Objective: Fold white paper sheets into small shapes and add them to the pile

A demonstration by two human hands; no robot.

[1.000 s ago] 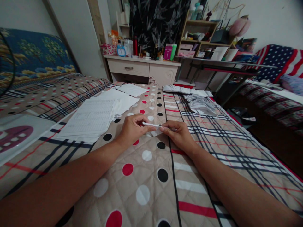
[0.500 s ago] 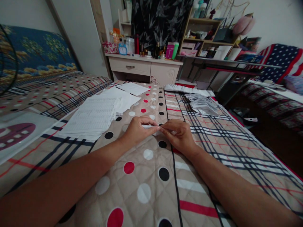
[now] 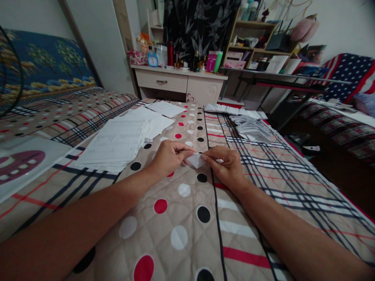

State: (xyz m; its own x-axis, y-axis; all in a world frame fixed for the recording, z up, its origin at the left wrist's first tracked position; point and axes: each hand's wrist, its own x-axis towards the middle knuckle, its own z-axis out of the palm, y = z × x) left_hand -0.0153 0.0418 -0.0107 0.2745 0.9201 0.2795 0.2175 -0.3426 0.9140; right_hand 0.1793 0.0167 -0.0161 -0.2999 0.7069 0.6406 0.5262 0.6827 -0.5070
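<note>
Between my two hands is a small folded piece of paper [image 3: 195, 160], white with faint print on it. My left hand [image 3: 168, 158] pinches its left edge between thumb and fingers. On the opposite side, the thumb and forefinger of my right hand [image 3: 225, 164] grip the right edge. Both hands hover low over the quilted bedspread [image 3: 175, 218]. To the left lies a stack of printed sheets [image 3: 113, 140], with more white sheets [image 3: 165, 109] beyond it. Folded paper pieces [image 3: 253, 128] lie in a fanned pile at the right.
A row of folded papers [image 3: 234, 111] runs along the far right of the bed. At the left edge rests a plastic bag [image 3: 52, 150] with a pink print. Past the bed stand a white dresser [image 3: 164, 80] crowded with bottles and a shelf unit [image 3: 249, 48].
The small paper has turned so that its printed face shows between my fingers; before, only a thin edge was visible. My hands have shifted slightly apart.
</note>
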